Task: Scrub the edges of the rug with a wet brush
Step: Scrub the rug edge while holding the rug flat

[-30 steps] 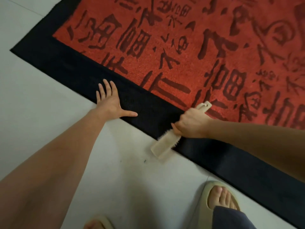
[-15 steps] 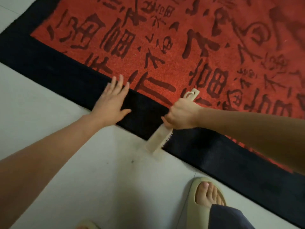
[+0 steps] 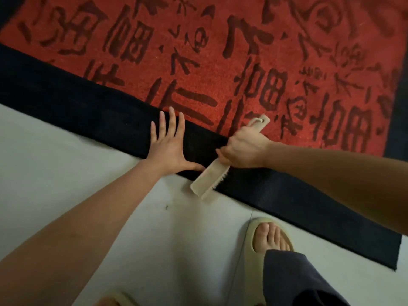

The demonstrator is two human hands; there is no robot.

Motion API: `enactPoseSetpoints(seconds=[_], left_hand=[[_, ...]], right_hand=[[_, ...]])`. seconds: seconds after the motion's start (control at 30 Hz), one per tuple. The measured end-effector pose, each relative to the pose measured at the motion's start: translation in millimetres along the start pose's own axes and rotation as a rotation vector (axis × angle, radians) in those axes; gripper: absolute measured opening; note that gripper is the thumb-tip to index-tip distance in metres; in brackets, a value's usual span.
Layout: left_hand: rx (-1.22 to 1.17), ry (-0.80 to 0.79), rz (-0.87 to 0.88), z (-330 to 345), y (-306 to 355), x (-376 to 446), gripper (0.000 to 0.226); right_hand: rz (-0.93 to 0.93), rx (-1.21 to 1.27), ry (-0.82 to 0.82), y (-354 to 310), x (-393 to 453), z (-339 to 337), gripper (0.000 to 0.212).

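A red rug [image 3: 220, 62] with dark characters and a wide black border [image 3: 77, 102] lies on the pale floor. My right hand [image 3: 242, 151] grips the handle of a cream scrub brush [image 3: 207, 180]. The brush head lies across the border's outer edge, bristles facing the rug, its far end over the floor. My left hand [image 3: 170, 146] presses flat on the black border just left of the brush, fingers spread, thumb along the rug's edge.
The white tiled floor [image 3: 66, 162] runs along the rug's near side. My right foot in a beige slipper [image 3: 271, 239] stands close to the border, with a dark trouser leg [image 3: 291, 279] below it. Another slipper [image 3: 114, 299] peeks in at the bottom.
My left hand has slid right along the border, closer to the brush. The right hand and brush have moved slightly along the edge, and the view has shifted toward the rug's right corner.
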State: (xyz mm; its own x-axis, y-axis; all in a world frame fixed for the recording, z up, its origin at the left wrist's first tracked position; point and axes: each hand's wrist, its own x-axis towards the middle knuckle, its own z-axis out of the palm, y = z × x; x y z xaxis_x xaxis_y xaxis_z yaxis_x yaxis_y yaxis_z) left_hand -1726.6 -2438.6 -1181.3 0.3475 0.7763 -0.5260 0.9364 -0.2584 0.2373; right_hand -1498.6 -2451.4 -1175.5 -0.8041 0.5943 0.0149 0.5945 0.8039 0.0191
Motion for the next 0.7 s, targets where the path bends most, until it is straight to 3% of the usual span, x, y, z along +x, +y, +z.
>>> enactPoseSetpoints(seconds=[0.13,0.2,0.3,0.5,0.6,0.7], left_hand=[[0.022,-0.083,-0.022,-7.2,4.6,-0.3,0.156],[0.02,-0.103,-0.037,-10.5,9.2,0.4,0.157],[0.015,-0.13,-0.059,-16.6,13.7,0.0,0.155],[0.017,-0.183,-0.092,-20.2,18.1,-3.0,0.158],[0.011,-0.178,-0.095,-21.3,18.2,-2.8,0.157],[0.039,-0.156,-0.092,-20.8,15.8,-4.3,0.156]], right_hand=[[-0.105,-0.001,-0.127,2.1,-49.6,-4.8,0.051],[-0.12,-0.057,-0.065,8.8,-31.7,-12.1,0.045],[0.03,-0.113,0.035,1.1,-2.7,-10.0,0.048],[-0.049,-0.04,-0.17,-3.8,-63.8,-19.2,0.043],[0.117,-0.154,-0.029,-13.0,-32.5,-19.0,0.045],[0.208,-0.045,-0.016,-21.2,-47.1,-5.4,0.049]])
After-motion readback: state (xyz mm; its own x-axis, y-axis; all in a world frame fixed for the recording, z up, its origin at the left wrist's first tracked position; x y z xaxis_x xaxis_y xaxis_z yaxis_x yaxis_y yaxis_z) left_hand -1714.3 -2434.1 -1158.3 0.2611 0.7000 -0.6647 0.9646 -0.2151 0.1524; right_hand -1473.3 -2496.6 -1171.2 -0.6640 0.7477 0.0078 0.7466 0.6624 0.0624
